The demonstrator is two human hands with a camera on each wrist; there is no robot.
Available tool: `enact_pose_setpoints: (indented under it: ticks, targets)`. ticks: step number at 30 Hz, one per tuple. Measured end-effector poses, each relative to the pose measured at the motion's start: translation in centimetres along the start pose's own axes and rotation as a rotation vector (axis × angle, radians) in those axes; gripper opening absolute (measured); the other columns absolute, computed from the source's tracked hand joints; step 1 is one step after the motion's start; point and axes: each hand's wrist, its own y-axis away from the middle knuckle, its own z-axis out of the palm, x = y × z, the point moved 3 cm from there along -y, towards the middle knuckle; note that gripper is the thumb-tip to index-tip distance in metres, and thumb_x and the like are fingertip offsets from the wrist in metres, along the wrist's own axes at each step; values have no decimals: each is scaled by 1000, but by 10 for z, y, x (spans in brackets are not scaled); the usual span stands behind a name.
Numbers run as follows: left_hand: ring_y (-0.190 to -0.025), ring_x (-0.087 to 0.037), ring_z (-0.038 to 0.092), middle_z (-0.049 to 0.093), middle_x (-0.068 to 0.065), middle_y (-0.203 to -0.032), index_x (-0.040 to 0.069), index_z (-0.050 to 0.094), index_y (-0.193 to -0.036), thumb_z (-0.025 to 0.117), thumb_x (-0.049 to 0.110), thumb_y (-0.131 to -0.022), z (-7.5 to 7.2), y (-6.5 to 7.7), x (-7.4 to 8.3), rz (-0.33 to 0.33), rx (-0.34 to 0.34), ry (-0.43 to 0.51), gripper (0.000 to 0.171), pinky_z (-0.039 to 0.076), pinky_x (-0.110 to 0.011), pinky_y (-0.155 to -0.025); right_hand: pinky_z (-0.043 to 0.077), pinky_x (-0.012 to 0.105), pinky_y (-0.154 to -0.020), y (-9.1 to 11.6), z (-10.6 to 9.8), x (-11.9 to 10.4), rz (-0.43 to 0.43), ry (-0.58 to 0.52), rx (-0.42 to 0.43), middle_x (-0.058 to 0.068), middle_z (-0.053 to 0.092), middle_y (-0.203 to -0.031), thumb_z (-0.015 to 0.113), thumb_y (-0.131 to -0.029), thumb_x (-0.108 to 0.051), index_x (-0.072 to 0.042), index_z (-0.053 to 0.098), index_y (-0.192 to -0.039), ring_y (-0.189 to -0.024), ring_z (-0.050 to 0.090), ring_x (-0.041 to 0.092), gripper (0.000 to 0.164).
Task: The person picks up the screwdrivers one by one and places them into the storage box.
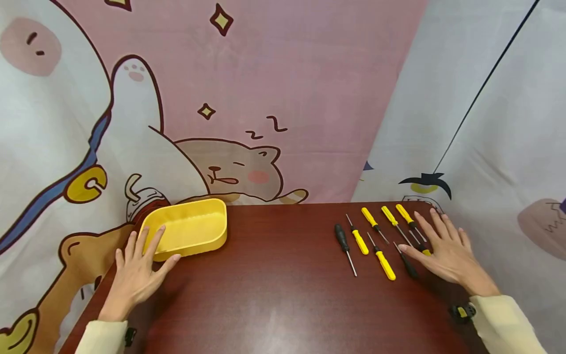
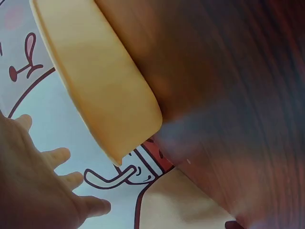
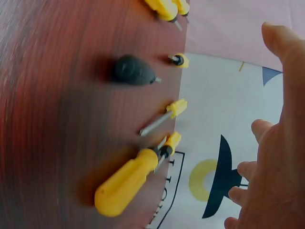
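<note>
A shallow yellow plastic tray (image 1: 194,228) sits at the table's back left. My left hand (image 1: 137,275), fingers spread, overlaps its near left corner in the head view; in the left wrist view a gap shows between fingers and tray wall (image 2: 105,81). On the right, my right hand (image 1: 446,250) hovers with fingers spread beside a group of screwdrivers, holding none. Its thumb lies over a black-handled screwdriver (image 1: 409,268) and a yellow-handled one (image 1: 426,251) in the head view. Another black-handled screwdriver (image 1: 341,238) lies at the group's left, near several yellow-handled ones (image 1: 385,265).
The dark reddish-brown table (image 1: 274,285) stands against a cartoon-printed cloth (image 1: 309,98) at the back and sides. More yellow-handled screwdrivers (image 1: 370,217) lie along the back right edge. A small dark device (image 1: 462,312) is worn at the right wrist.
</note>
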Motion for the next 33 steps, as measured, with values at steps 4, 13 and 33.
enact_pose_setpoints:
  ticks: [4,13,33]
  targets:
    - [-157,-49,-5,7,-22,-171,32,9,-166,53,59,-100,-5,-2,-3,-6,8,52,84,-5,-84,-113,-1,83,-113,-3,1,-9,-13,-49,-11,24,-2,-171,56,-92,-69,-24,5,-167,-156,-8,50,100]
    - [-153,-57,3,16,-32,-166,25,9,-167,52,52,-103,-13,-11,-7,6,13,134,81,2,-82,-115,10,84,-110,-13,6,-34,-12,-98,-70,25,0,-171,54,-93,-70,-24,0,-166,-154,1,54,102]
    - [-144,-62,23,24,-39,-160,2,13,-163,48,45,-107,-32,-56,-32,-1,-85,280,79,22,-79,-112,29,82,-108,-24,18,-83,-106,-247,-129,28,22,-166,68,-95,-49,-8,29,-161,-147,24,56,87]
